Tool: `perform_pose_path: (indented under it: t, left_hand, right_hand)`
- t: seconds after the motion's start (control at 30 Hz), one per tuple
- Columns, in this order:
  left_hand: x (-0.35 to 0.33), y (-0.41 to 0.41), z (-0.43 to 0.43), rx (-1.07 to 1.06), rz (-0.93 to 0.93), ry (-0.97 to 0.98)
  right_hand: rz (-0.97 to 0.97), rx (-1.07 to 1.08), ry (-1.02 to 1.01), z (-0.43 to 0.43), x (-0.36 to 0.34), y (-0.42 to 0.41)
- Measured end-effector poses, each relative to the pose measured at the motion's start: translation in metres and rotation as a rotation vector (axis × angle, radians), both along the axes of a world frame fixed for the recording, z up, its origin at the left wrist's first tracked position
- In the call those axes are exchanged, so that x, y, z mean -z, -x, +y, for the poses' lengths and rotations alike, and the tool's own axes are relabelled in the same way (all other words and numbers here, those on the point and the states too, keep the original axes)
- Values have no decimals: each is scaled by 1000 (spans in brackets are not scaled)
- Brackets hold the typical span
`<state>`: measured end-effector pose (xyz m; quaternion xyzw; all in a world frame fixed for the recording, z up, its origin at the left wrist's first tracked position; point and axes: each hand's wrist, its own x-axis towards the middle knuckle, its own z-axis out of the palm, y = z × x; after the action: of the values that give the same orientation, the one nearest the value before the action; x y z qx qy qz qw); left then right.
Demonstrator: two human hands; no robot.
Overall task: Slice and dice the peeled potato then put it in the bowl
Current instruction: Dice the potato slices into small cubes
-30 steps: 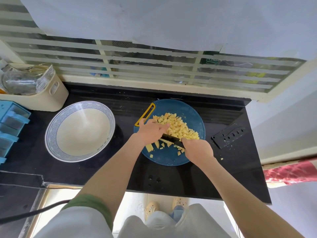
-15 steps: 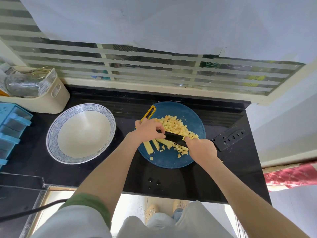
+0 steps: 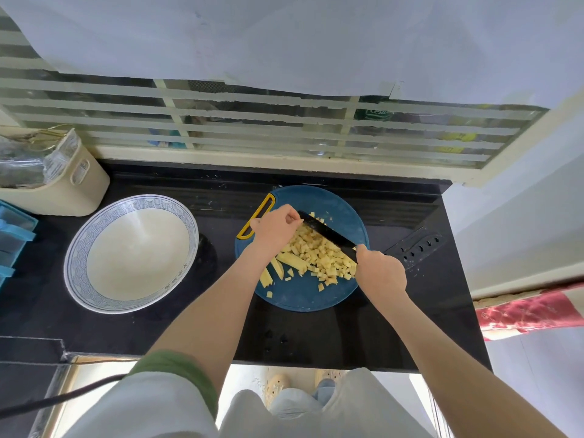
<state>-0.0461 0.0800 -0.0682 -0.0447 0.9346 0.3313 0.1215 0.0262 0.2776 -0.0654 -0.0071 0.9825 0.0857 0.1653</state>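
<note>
A round blue cutting board (image 3: 303, 295) with a yellow handle lies on the black counter. It carries a pile of diced potato (image 3: 325, 257) and a few uncut potato sticks (image 3: 286, 262) at the pile's left. My right hand (image 3: 380, 271) grips the handle of a black knife (image 3: 328, 233), whose blade lies across the far side of the pile. My left hand (image 3: 275, 230) is curled at the blade's tip, its fingertips pinching it. The white bowl (image 3: 132, 251) with a blue patterned rim sits empty to the left of the board.
A black knife sheath (image 3: 414, 248) with holes lies right of the board. A cream basket (image 3: 63, 188) with packets and a blue plastic organiser (image 3: 12, 235) stand at the far left. A barred window runs behind the counter. The counter's front edge is near my body.
The knife has moved from the near side of the potato to the far side of the pile. My left hand left the sticks and shifted up to the blade's tip.
</note>
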Motion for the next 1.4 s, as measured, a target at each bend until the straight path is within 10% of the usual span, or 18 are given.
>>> perform_pose_path:
  t: [0.37, 0.8, 1.07, 1.4]
  left_hand:
    - [28, -25, -20, 803, 112, 549]
    - [32, -18, -5, 965, 202, 827]
    - [36, -15, -10, 823, 351, 606]
    - [23, -13, -55, -76, -115, 169]
  right_hand:
    - [18, 85, 124, -7, 12, 8]
    - [-15, 101, 133, -20, 15, 11]
    - [32, 136, 203, -28, 15, 18]
    - [-21, 294, 449, -60, 19, 26]
